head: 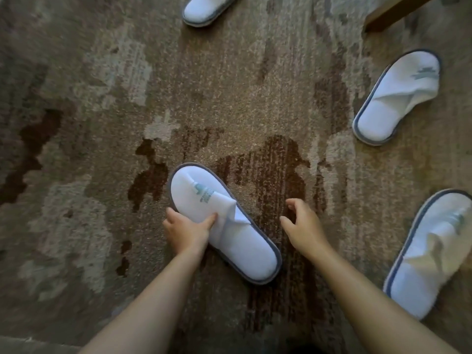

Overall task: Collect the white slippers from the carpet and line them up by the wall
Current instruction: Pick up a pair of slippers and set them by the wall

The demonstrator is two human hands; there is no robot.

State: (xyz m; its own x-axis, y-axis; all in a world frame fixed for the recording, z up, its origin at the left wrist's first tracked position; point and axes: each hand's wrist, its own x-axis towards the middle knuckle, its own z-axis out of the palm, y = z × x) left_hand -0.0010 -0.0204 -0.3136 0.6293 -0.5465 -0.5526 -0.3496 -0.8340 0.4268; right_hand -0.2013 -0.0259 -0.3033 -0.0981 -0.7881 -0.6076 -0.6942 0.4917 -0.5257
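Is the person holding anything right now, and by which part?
The left hand grips the nearest slipper at its side edge, thumb on the upper. The right hand holds nothing.

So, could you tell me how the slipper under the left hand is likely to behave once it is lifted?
The slipper probably flexes rather than staying stiff: its cloth upper is already creased where the left hand grips. It looks thin, so likely light. Flat on the carpet, it should not roll.

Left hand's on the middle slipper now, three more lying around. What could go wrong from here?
The left hand pinches only the folded upper of the middle slipper, so it may flop or slip when lifted. The right hand is empty. The slipper at the top edge is half out of view and easily missed.
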